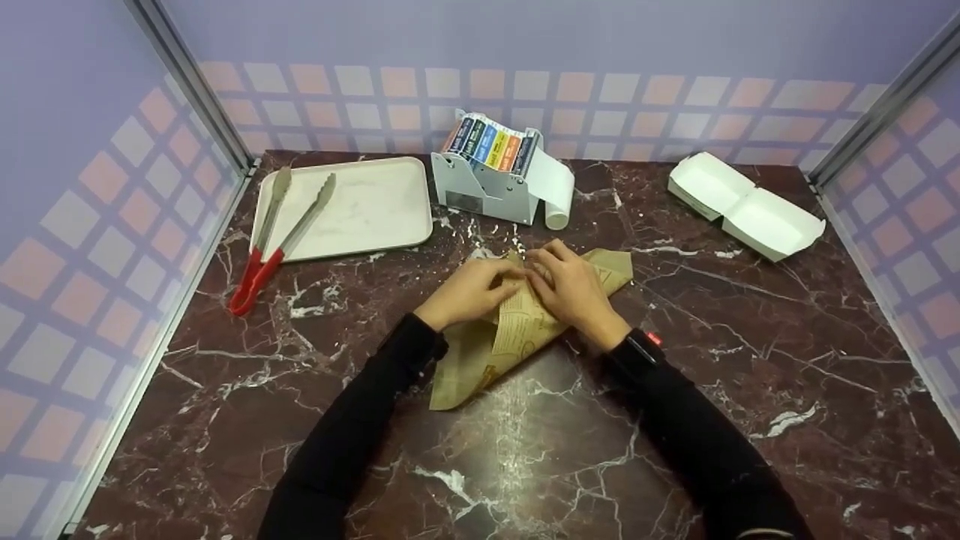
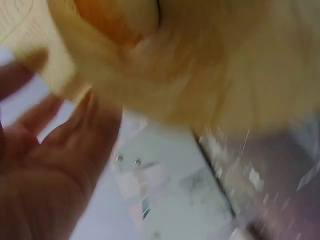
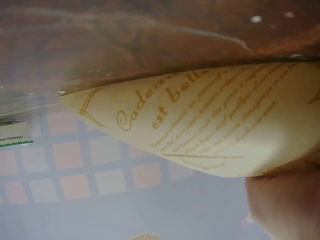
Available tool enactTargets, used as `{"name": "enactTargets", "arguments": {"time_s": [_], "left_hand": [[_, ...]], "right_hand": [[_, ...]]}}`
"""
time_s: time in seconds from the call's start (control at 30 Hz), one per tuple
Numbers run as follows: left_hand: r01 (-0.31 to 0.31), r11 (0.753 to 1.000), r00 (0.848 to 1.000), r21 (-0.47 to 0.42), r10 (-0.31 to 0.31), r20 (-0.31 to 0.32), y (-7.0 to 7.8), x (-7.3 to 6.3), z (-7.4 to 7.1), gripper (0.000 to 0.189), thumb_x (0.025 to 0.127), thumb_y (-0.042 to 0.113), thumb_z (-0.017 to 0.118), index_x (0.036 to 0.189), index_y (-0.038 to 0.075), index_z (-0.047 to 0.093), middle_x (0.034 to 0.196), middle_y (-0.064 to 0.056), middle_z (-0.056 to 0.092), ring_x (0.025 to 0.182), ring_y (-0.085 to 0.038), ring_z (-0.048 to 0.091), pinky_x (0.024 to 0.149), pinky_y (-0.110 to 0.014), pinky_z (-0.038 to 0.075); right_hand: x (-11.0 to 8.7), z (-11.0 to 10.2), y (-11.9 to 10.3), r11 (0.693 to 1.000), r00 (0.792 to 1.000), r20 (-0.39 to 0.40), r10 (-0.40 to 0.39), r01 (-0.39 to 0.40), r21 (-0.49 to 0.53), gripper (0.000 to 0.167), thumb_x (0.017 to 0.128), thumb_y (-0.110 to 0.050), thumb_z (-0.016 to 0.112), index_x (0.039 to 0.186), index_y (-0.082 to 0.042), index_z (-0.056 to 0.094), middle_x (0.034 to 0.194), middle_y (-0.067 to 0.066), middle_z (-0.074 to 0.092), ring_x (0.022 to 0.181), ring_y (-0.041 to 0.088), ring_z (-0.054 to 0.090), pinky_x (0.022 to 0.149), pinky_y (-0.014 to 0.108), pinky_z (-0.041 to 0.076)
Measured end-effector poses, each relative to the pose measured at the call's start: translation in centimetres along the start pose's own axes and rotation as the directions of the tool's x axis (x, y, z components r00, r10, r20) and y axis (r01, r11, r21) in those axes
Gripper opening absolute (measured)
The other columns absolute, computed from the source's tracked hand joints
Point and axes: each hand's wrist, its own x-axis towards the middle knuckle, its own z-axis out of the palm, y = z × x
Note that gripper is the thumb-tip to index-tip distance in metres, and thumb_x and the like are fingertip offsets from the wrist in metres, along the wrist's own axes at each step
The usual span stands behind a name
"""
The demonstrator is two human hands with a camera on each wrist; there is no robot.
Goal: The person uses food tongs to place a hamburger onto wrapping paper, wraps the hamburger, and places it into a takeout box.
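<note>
A brown printed sheet of wrapping paper (image 1: 517,322) lies folded over diagonally in the middle of the table. Inside its fold, the left wrist view catches part of a browned bun (image 2: 120,20). My left hand (image 1: 472,289) holds the paper's upper edge, thumb and index finger meeting there; it is blurred in its wrist view. Beside it, my right hand (image 1: 574,292) bends its fingers over the top of the paper and grips it. Lettering covers the paper's pointed right end (image 3: 200,120) in the right wrist view, where only part of that hand shows.
Red-handled tongs (image 1: 281,232) rest across a white tray (image 1: 375,202) at the back left. Behind the hands stands a label dispenser (image 1: 491,172) with coloured rolls and a hanging white strip. An opened white box (image 1: 750,206) sits at the back right. Walls enclose the table.
</note>
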Motion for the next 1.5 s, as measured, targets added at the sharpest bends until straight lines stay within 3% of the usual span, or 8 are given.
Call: {"name": "enactTargets", "arguments": {"time_s": [0.27,0.37,0.5,0.63,0.87,1.17,1.4,1.5], "left_hand": [[0.033,0.999,0.999,-0.024,-0.032,0.029,-0.5,0.1,1.0,0.035,0.103,0.013,0.06,0.135,-0.002,0.058,0.142,-0.018,0.061,0.137,-0.033,0.054,0.121,-0.044,0.039],[0.06,0.998,0.998,-0.018,-0.059,0.028,-0.4,0.0,1.1,0.035,0.103,0.012,0.06,0.136,-0.001,0.058,0.142,-0.017,0.06,0.137,-0.033,0.054,0.121,-0.044,0.04],[0.057,0.998,0.997,-0.006,-0.057,0.05,-0.5,0.1,0.9,0.036,0.104,0.011,0.058,0.138,-0.001,0.056,0.144,-0.018,0.059,0.138,-0.033,0.053,0.122,-0.044,0.039],[0.03,1.0,0.995,-0.009,-0.029,0.1,-1.2,-0.1,0.1,0.041,0.105,0.012,0.054,0.144,0.001,0.054,0.149,-0.019,0.057,0.141,-0.034,0.052,0.123,-0.045,0.038],[0.05,0.997,0.984,-0.051,-0.04,0.176,-2.5,-0.8,-1.7,0.048,0.106,0.019,0.056,0.153,0.011,0.049,0.151,-0.015,0.056,0.137,-0.034,0.056,0.119,-0.049,0.043],[0.105,0.993,0.986,-0.049,-0.098,0.137,-2.1,-0.4,-0.8,0.046,0.105,0.023,0.059,0.15,0.014,0.051,0.137,-0.016,0.066,0.121,-0.031,0.066,0.104,-0.047,0.055],[0.163,0.976,0.987,-0.143,-0.16,0.031,-1.9,0.1,0.5,0.025,0.102,0.012,0.063,0.126,0.007,0.065,0.112,-0.013,0.069,0.101,-0.025,0.064,0.094,-0.04,0.055],[0.171,0.98,0.985,-0.104,-0.174,-0.019,-1.7,0.1,0.9,0.02,0.099,0.006,0.062,0.119,0.006,0.067,0.106,-0.011,0.068,0.097,-0.023,0.063,0.091,-0.039,0.054]], "right_hand": [[-0.1,-0.1,0.2,1.0,1.0,-0.011,-0.02,0.02,0.016,0.025,0.1,-0.024,0.068,0.118,-0.008,0.073,0.108,0.009,0.068,0.081,0.027,0.066,0.069,0.041,0.058],[-0.3,-0.2,0.2,0.993,0.991,-0.075,-0.113,0.11,-0.05,0.019,0.098,-0.022,0.07,0.108,-0.007,0.075,0.101,0.008,0.07,0.086,0.027,0.065,0.075,0.041,0.058],[-1.0,-0.4,0.1,0.96,0.961,-0.118,-0.251,0.231,-0.158,0.016,0.096,-0.022,0.073,0.094,-0.007,0.078,0.093,0.007,0.074,0.089,0.027,0.067,0.083,0.042,0.058],[-1.9,-0.6,-0.1,0.953,0.96,-0.074,-0.269,0.254,-0.164,0.022,0.097,-0.026,0.07,0.101,-0.006,0.08,0.102,0.01,0.078,0.098,0.029,0.071,0.094,0.043,0.058],[-2.4,-0.5,-0.1,0.981,0.98,0.105,-0.171,0.18,-0.079,0.038,0.107,-0.03,0.055,0.128,-0.004,0.071,0.13,0.015,0.071,0.124,0.035,0.065,0.115,0.051,0.046],[-2.2,-0.4,0.5,0.954,0.943,0.203,-0.262,0.285,-0.09,0.044,0.108,-0.03,0.045,0.138,-0.004,0.064,0.139,0.02,0.065,0.135,0.038,0.057,0.122,0.061,0.032],[-2.2,-0.5,1.0,0.942,0.926,0.217,-0.308,0.329,-0.067,0.046,0.107,-0.032,0.045,0.142,-0.007,0.062,0.142,0.019,0.063,0.138,0.039,0.054,0.123,0.065,0.027],[-2.3,-0.6,1.1,0.942,0.924,0.226,-0.308,0.329,-0.062,0.047,0.108,-0.033,0.044,0.142,-0.008,0.062,0.143,0.017,0.063,0.138,0.039,0.054,0.124,0.065,0.026]]}}
